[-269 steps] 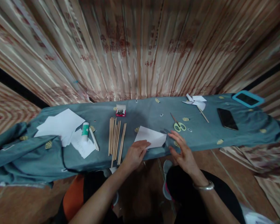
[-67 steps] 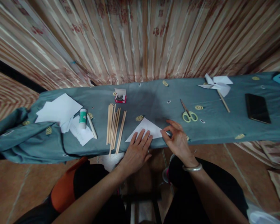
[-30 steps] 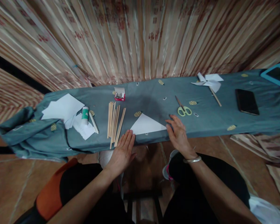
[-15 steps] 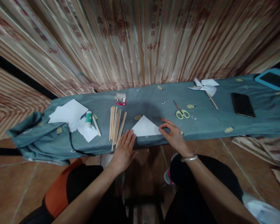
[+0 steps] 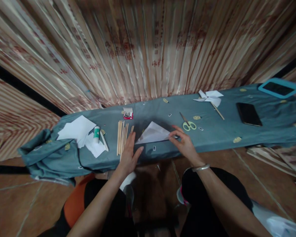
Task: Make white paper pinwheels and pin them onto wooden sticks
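A white sheet of paper folded into a triangle (image 5: 153,133) lies near the front edge of the cloth-covered table, its folded side facing me. My right hand (image 5: 184,143) pinches the triangle's right corner between thumb and fingers. At the left corner my left hand (image 5: 129,154) has its fingers stretched and thumb apart, beside the paper with nothing in its grip. Several thin wooden sticks (image 5: 121,136) lie just left of that hand, which hides some of their lower ends. Scissors with light green handles (image 5: 189,126) rest beyond my right hand.
Left on the table cloth (image 5: 150,105) are white paper sheets (image 5: 77,130), a green-and-white glue stick (image 5: 96,134) and a white pen-like stick (image 5: 104,141). A small red box (image 5: 128,113) holds metal bits. Rightward lie a paper pinwheel (image 5: 213,97), a phone (image 5: 249,114) and a blue-framed tablet (image 5: 280,88).
My left hand has turned and shifted left, off the paper's left corner. The triangle's right corner looks slightly lifted in my right hand. The whole view has shifted a little.
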`<state>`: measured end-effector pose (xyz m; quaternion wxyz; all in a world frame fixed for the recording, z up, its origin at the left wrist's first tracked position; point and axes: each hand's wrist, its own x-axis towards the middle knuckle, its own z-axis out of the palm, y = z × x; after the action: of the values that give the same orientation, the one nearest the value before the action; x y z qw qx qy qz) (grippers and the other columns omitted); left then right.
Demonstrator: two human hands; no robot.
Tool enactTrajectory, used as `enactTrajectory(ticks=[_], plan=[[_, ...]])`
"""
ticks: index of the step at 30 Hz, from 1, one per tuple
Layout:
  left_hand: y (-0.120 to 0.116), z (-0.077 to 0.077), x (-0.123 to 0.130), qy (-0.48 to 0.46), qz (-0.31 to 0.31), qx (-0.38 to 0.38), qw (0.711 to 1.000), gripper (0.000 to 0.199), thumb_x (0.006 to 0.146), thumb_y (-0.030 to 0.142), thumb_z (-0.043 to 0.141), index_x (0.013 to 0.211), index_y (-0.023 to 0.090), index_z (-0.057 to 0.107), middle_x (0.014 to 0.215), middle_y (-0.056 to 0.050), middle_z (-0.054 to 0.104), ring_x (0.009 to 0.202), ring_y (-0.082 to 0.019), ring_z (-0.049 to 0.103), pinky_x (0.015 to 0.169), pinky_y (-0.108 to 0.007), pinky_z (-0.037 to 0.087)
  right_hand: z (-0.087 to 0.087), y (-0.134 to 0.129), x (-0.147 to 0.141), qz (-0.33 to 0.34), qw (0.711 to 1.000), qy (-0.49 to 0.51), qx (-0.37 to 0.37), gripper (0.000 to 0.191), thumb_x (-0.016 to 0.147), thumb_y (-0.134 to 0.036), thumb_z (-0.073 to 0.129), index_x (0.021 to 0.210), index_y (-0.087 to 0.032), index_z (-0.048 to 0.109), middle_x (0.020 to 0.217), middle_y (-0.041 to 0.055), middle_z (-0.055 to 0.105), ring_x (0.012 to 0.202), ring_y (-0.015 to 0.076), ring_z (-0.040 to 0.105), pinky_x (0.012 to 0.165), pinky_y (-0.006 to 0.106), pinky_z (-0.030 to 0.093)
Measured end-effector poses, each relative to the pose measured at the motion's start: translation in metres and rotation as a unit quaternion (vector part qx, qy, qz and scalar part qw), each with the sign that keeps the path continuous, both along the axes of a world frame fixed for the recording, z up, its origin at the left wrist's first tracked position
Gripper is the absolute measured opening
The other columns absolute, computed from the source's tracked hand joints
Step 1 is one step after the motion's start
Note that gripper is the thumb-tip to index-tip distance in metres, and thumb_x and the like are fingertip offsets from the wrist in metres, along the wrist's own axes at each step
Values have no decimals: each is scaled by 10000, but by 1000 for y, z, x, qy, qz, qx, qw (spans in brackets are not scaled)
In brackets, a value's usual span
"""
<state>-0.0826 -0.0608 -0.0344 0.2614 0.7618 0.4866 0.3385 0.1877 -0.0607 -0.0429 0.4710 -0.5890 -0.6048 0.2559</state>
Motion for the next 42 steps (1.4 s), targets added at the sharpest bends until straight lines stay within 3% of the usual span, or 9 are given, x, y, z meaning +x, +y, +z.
enactTrajectory(ticks=[3, 6, 9, 13, 18, 24, 31, 36, 42], plan=[[10, 9, 9, -174, 74, -104, 977, 640, 878, 432, 600, 1450, 233, 392, 1579, -111, 323, 1482, -245, 238, 1218, -453, 172, 9, -1, 5, -32, 999, 25, 35, 172, 800, -391, 634, 802, -224, 678, 1401, 112, 554, 1315, 284, 502, 1105, 474, 332], [15, 19, 22, -387, 148, -245, 877, 578, 830, 414, 665, 1353, 246, 488, 1501, -117, 451, 1400, -261, 411, 1164, -431, 313, 17, -6, 4, -55, 996, 30, 57, 177, 815, -398, 645, 790, -227, 684, 1408, 107, 548, 1330, 277, 485, 1113, 469, 324], [17, 30, 32, -503, 125, -389, 761, 469, 850, 506, 612, 1209, 207, 565, 1308, -158, 604, 1182, -298, 621, 1031, -488, 462, 22, -13, -2, -51, 996, 23, 72, 154, 834, -371, 639, 795, -231, 689, 1412, 103, 542, 1350, 266, 462, 1124, 464, 316], [18, 40, 42, -558, 81, -448, 694, 342, 906, 490, 521, 1033, 186, 616, 1023, -106, 699, 929, -257, 708, 922, -495, 529, 23, -20, -8, -21, 996, -9, 91, 118, 854, -325, 622, 821, -238, 695, 1440, 86, 512, 1392, 250, 408, 1146, 466, 298], [22, 39, 46, -583, 122, -434, 676, 104, 843, 259, 602, 904, 176, 616, 829, -35, 712, 757, -180, 697, 893, -429, 542, 19, -24, -9, 3, 995, -40, 94, 105, 860, -288, 611, 838, -238, 701, 1458, 83, 490, 1418, 237, 365, 1157, 479, 283], [27, 43, 48, -590, 149, -422, 673, 42, 839, 197, 580, 850, 168, 608, 748, -25, 725, 658, -158, 689, 828, -362, 565, 15, -22, 2, 4, 994, -64, 87, 179, 827, -207, 543, 904, -235, 702, 1449, 84, 498, 1385, 242, 418, 1129, 466, 337], [30, 43, 48, -581, 173, -382, 697, 68, 849, 168, 617, 915, 162, 634, 769, -27, 733, 782, -179, 722, 842, -327, 577, -3, 10, 49, -172, 967, -180, 56, 314, 833, -212, 462, 1061, -204, 679, 1250, 138, 637, 1190, 283, 582, 1042, 470, 427], [32, 44, 49, -573, 161, -361, 718, 98, 838, 181, 651, 926, 137, 656, 895, -74, 753, 881, -203, 724, 862, -327, 580, -18, 22, 48, -194, 948, -252, 11, 347, 877, -243, 438, 1136, -114, 630, 1199, 209, 647, 1145, 309, 588, 996, 478, 438], [33, 59, 52, -599, 161, -342, 706, 94, 893, 155, 569, 906, 137, 661, 782, -55, 750, 868, -188, 729, 912, -336, 560, -14, 21, 43, -226, 942, -246, -43, 334, 891, -225, 404, 1087, -68, 624, 1177, 284, 628, 1116, 352, 583, 989, 529, 398]])
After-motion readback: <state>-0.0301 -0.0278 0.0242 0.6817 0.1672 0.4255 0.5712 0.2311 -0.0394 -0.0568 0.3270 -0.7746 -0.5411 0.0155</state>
